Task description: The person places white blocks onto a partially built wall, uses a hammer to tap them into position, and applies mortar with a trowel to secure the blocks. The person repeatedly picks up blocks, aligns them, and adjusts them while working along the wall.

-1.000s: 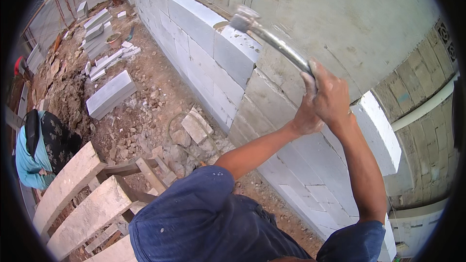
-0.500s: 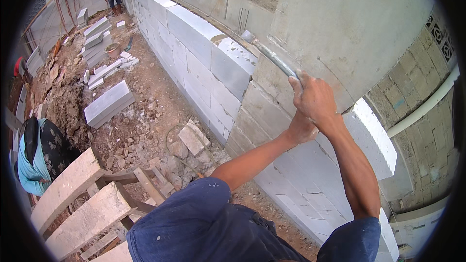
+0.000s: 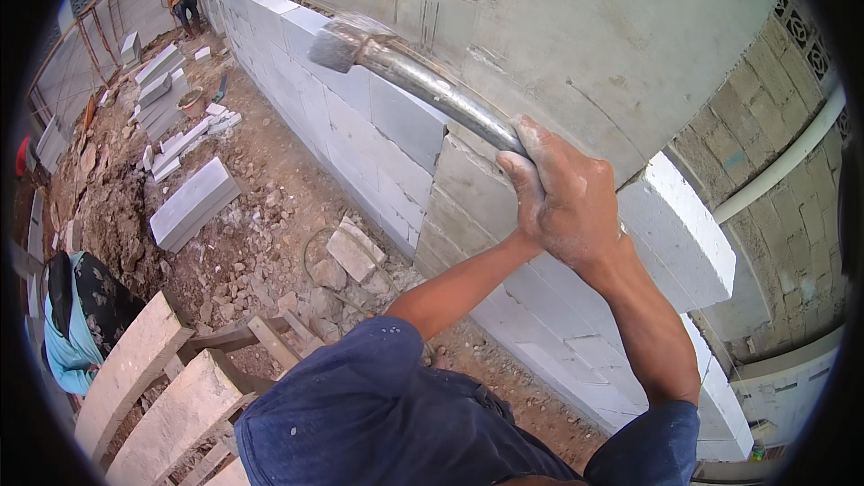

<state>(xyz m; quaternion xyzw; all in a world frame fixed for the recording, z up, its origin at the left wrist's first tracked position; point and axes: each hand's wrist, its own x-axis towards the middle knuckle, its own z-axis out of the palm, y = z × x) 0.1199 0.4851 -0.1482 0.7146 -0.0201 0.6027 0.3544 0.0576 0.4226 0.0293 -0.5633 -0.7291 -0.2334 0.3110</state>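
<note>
My right hand [image 3: 571,193] is closed around the metal pipe handle of a hammer [image 3: 432,85]. Its blocky grey head, smeared by motion, is raised toward the upper left and overlaps the top of the white block wall [image 3: 315,108] in my view. From the lower left my left forearm [image 3: 477,279] reaches up to the right hand. My left hand is mostly hidden behind it, so its fingers do not show. Beyond my hands stands a smooth grey upright panel [image 3: 621,54]. A thick white block [image 3: 684,225] lies on the wall to the right.
A long pale block [image 3: 193,202] and rubble lie on the dirt to the left. Wooden planks [image 3: 144,351] stand close by my lower left. One person [image 3: 72,324] bends at the left edge; another person [image 3: 183,4] stoops far off. A pale pipe [image 3: 783,162] runs at right.
The hammer head has risen off the wall top and come up toward me, now looking much larger. My hands have lifted slightly with it. The view has shifted a little.
</note>
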